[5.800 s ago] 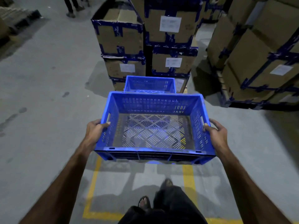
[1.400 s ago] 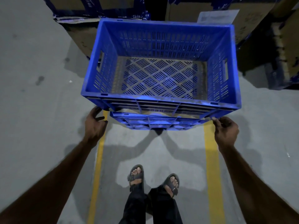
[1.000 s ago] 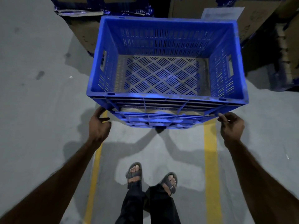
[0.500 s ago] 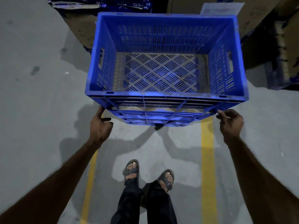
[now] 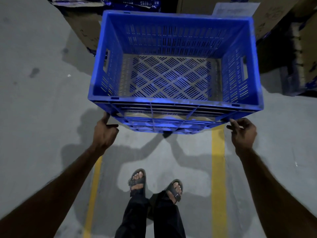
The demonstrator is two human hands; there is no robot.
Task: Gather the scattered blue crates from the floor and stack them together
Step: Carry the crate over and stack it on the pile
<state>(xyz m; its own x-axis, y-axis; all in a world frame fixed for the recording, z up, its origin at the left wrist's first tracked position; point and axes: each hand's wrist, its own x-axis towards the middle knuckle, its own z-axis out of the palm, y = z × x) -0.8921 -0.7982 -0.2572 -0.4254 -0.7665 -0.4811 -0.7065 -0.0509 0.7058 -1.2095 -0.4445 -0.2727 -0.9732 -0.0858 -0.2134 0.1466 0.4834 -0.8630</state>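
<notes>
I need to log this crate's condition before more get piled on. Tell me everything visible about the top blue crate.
The top blue crate looks like moulded plastic: open-topped, empty, slotted walls, lattice floor, a handle cutout in each short side, ribbed rim. It sits upright and level on a lower blue crate, in front of cardboard boxes. The left hand and right hand are at the stack's near bottom corners.
</notes>
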